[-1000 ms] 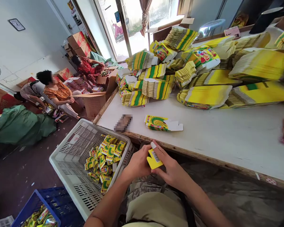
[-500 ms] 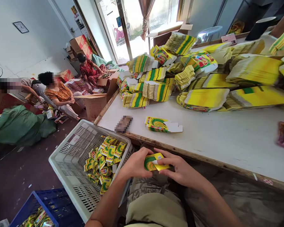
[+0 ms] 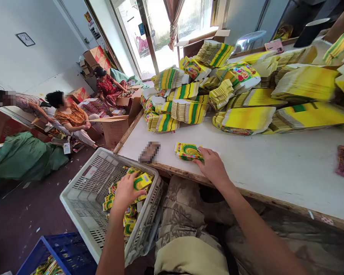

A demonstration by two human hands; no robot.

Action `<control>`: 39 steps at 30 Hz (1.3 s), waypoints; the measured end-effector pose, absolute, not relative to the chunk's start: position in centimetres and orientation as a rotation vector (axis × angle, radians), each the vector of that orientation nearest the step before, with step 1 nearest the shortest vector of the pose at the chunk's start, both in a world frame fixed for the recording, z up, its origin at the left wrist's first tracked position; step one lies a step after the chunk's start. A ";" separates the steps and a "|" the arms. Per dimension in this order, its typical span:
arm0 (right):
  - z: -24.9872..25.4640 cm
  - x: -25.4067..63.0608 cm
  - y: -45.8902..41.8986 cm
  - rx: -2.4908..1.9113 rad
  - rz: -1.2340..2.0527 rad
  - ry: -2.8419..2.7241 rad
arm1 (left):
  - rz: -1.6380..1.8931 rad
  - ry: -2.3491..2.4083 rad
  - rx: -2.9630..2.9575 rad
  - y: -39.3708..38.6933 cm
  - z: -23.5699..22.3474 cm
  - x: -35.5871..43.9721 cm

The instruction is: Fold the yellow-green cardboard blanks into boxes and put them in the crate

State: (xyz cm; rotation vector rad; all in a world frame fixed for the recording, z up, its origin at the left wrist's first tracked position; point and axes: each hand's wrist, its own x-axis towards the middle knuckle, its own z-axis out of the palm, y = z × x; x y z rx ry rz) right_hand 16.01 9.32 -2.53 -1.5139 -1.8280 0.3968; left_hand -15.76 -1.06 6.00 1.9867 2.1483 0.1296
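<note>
Watcher: What do you have from your end?

Operator: I've got the left hand (image 3: 127, 193) just left of the frame's centre, lower half, over the white plastic crate (image 3: 83, 202). Its fingers are spread, and a yellow-and-green carton (image 3: 142, 181) lies between thumb and fingertips. It looks open to me, but I can't tell whether skin and card touch.

Watcher: And the right hand (image 3: 213, 168)?

Operator: Right of centre, curled at the right end of a small stack of carton blanks (image 3: 186, 151) on the white bench (image 3: 263, 164). The thumb is at the near side, the fingers over the top. I can't tell whether it has pinched a blank or merely rests there.

Watcher: How would you handle the crate side?

Operator: I'd let the carton go low over the pile of cartons (image 3: 129, 226), so it settles instead of tumbling. The pile crowds the crate's right side, so I'd favour the uncovered part toward the left.

Watcher: And the blanks?

Operator: I'd feel for a single edge with the thumb and peel gently. Card like this probably clings, so two could lift together, and a hard squeeze might buckle the creases. I'd also lift rather than drag, so the stack stays square and clear of the blurred-out item (image 3: 149, 152) to its left.
</note>
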 end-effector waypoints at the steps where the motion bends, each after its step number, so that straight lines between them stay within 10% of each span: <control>1: -2.8 16.2 10.2 -1.575 0.339 -1.881 | 0.132 2.193 1.952 -1.3 5.9 -16.7; 10: -1.7 15.3 8.9 -1.581 0.283 -1.802 | 0.614 1.515 1.598 -1.0 1.3 -10.7; 20: 0.2 8.7 -1.4 -0.800 1.445 -1.400 | 1.853 0.876 0.792 2.0 2.5 -1.4; 39: -0.4 16.2 -0.4 -1.045 0.486 -1.867 | 0.960 1.244 1.786 0.0 5.0 -6.9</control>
